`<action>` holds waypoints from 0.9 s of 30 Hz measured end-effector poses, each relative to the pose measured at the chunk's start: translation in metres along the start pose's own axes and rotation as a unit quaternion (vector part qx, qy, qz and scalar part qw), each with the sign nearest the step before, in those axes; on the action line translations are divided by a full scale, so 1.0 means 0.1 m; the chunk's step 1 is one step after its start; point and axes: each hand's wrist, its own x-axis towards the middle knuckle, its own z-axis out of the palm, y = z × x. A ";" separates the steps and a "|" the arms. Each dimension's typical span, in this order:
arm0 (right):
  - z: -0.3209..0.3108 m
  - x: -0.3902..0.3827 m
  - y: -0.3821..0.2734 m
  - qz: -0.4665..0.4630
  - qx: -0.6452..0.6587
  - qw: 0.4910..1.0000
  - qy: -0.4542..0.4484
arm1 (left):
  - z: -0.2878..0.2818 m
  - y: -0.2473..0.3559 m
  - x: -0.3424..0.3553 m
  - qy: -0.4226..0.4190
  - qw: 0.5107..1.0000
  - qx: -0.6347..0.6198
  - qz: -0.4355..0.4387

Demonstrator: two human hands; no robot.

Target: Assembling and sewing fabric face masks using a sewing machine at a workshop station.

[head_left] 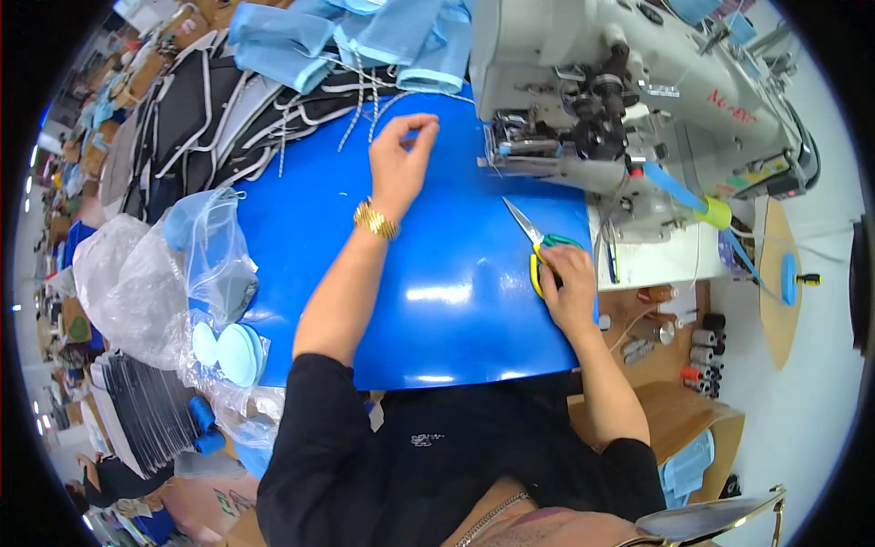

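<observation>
My left hand is raised over the blue work mat, fingers curled in a pinch; anything between the fingertips is too small to make out. A gold watch circles that wrist. My right hand grips the yellow-and-green handles of scissors lying at the mat's right side, blades pointing toward the back. Just beyond stands a white industrial sewing machine, with a blue strip hanging from it.
Light blue mesh pieces and dark padded pieces with loose cords pile along the back left. Plastic bags and pale blue oval pieces lie left. Thread cones and a cardboard box are lower right. A person is far lower left.
</observation>
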 end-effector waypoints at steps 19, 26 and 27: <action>-0.25 0.16 -0.07 0.021 0.043 0.988 0.144 | 0.53 0.59 -0.47 0.038 0.998 -0.049 0.026; -0.94 1.10 0.01 0.050 0.025 0.981 0.186 | 0.45 0.49 -0.41 -0.013 0.994 -0.103 -0.021; -0.96 1.18 0.09 0.053 -0.025 0.986 0.155 | 0.46 0.47 -0.40 -0.011 0.994 -0.103 -0.022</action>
